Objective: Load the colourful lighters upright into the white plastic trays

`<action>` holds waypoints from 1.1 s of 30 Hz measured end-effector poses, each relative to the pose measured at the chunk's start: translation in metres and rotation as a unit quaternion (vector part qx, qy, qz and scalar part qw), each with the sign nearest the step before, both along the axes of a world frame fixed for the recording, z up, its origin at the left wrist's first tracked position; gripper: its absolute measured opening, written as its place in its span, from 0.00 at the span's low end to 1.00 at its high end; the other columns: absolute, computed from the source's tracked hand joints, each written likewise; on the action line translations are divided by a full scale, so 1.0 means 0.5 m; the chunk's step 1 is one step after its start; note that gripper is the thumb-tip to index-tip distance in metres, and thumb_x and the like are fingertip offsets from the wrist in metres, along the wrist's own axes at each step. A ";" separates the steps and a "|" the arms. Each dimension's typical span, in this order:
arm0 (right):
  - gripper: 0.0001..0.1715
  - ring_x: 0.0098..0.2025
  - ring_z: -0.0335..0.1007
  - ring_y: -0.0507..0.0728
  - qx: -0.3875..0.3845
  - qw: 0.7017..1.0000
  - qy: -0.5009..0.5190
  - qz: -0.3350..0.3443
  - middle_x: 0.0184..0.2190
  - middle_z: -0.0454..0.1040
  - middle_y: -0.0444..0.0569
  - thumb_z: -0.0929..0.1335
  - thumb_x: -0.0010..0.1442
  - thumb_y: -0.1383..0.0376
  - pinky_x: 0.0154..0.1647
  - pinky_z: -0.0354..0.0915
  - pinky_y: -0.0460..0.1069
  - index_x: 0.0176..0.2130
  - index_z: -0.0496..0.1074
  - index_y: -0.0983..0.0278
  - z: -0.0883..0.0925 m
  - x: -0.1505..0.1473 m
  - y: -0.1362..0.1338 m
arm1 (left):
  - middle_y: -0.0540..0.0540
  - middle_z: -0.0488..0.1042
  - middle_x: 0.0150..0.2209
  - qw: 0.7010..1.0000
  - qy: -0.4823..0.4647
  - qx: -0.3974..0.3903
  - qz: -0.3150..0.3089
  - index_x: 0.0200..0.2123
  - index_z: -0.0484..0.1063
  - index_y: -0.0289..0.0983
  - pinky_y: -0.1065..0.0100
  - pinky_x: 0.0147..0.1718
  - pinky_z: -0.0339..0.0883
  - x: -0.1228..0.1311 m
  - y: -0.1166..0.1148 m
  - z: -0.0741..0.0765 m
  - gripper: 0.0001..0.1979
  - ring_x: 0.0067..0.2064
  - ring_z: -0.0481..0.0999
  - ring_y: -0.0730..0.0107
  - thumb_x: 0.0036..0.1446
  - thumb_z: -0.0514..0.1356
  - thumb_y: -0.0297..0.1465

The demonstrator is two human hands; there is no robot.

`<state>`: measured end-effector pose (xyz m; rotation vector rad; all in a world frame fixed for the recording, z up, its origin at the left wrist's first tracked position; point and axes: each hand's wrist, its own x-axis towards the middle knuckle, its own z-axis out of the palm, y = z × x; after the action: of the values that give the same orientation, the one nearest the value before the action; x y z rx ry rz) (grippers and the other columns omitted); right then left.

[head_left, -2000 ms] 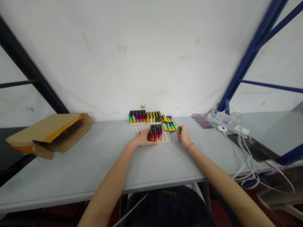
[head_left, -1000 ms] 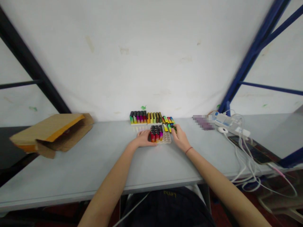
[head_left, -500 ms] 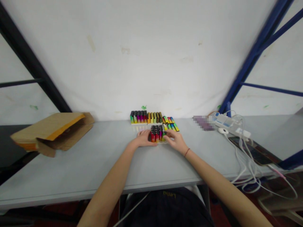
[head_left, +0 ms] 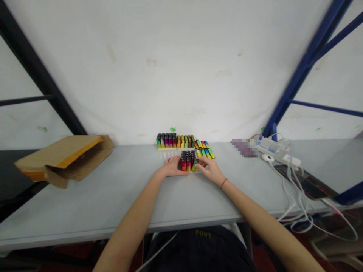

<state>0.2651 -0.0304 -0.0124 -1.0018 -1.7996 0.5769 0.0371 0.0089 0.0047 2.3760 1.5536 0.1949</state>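
A white tray holds several upright rainbow-coloured lighters with black caps (head_left: 187,160) on the grey table (head_left: 119,196). My left hand (head_left: 171,166) rests against the tray's left side, fingers curled on it. My right hand (head_left: 209,169) is at the tray's right side, fingertips pinched on a green lighter (head_left: 195,163) standing at the edge of the group. Behind, a full tray of upright lighters (head_left: 175,141) stands by the wall, and several loose lighters (head_left: 205,149) lie flat to its right.
An open cardboard box (head_left: 64,158) lies on its side at the left. At the right are a power strip (head_left: 272,145), a white mouse-like device (head_left: 267,156), a phone (head_left: 303,179) and trailing white cables (head_left: 300,204). A blue frame post (head_left: 297,71) rises at the right.
My right hand went from the table's right to the loose lighters, then came left to the tray with a green lighter. The left hand stayed on the tray.
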 end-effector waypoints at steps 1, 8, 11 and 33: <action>0.15 0.30 0.70 0.55 0.000 1.000 -0.011 0.001 0.30 0.77 0.48 0.70 0.59 0.54 0.33 0.68 0.50 0.41 0.75 0.62 0.001 0.002 0.000 | 0.40 0.71 0.59 1.000 0.000 0.000 0.000 0.60 0.63 0.40 0.52 0.62 0.57 0.000 0.000 0.000 0.45 0.62 0.67 0.43 0.43 0.63 0.58; 0.19 0.27 0.67 0.53 -0.007 0.998 -0.061 0.007 0.30 0.75 0.44 0.71 0.58 0.56 0.32 0.67 0.48 0.48 0.72 0.59 0.013 0.009 -0.005 | 0.40 0.71 0.59 1.000 0.001 0.003 -0.002 0.60 0.64 0.40 0.52 0.63 0.56 -0.001 0.005 -0.007 0.47 0.62 0.67 0.42 0.42 0.63 0.60; 0.17 0.30 0.69 0.54 0.038 0.996 -0.078 0.011 0.33 0.76 0.47 0.70 0.60 0.56 0.36 0.68 0.50 0.48 0.73 0.59 0.014 0.013 -0.001 | 0.39 0.71 0.58 1.000 0.002 0.007 -0.002 0.60 0.64 0.38 0.53 0.63 0.56 -0.002 0.007 -0.010 0.47 0.62 0.67 0.41 0.42 0.62 0.60; 0.20 0.52 0.72 0.64 -0.136 0.825 -0.465 -0.290 0.48 0.75 0.65 0.60 0.69 0.65 0.49 0.62 0.51 0.48 0.76 0.73 0.015 0.144 0.078 | 0.39 0.70 0.60 1.000 0.014 0.000 -0.010 0.62 0.62 0.37 0.54 0.63 0.56 -0.001 0.002 0.002 0.47 0.63 0.66 0.43 0.44 0.63 0.58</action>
<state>0.3369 0.0087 -0.0049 -2.1959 -2.0546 -0.1047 0.0365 0.0100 0.0059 2.4042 1.5412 0.1568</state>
